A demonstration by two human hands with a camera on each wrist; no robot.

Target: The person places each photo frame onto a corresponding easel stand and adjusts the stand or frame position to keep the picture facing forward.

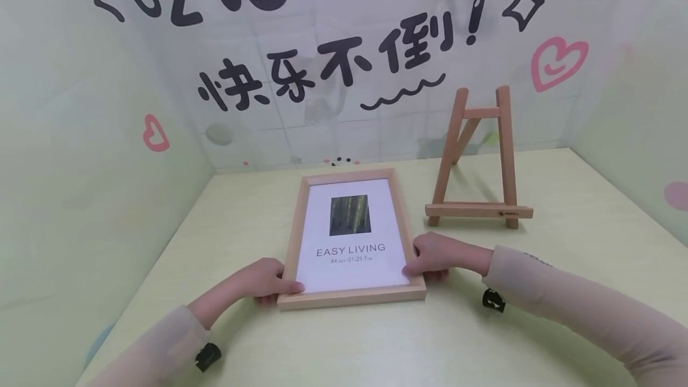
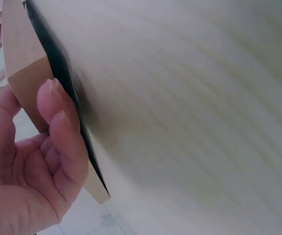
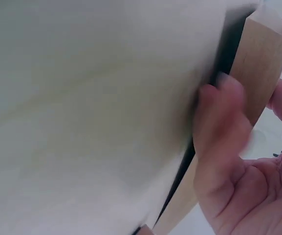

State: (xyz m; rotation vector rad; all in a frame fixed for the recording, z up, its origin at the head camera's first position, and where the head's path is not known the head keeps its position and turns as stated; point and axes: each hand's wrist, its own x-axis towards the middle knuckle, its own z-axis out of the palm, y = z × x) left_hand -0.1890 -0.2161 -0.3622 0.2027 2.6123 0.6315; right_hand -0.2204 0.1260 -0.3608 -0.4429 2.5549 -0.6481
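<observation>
A wooden picture frame [image 1: 352, 298] with a white "EASY LIVING" insert and a small dark green picture lies face up in the head view. My left hand [image 1: 264, 280] grips its near left corner, thumb on top of the rim. Along the lower right side, my right hand [image 1: 438, 254] holds the rim with its thumb over the face. Both wrist views show fingers curled under the wooden edge, with a narrow dark gap between the frame and the tabletop. In the right wrist view the fingers [image 3: 221, 127] look blurred.
A small wooden easel [image 1: 478, 210] stands upright behind and to the right of the frame. The pale table [image 1: 355, 351] is bounded by a printed back wall [image 1: 333, 130] with lettering and by green side walls.
</observation>
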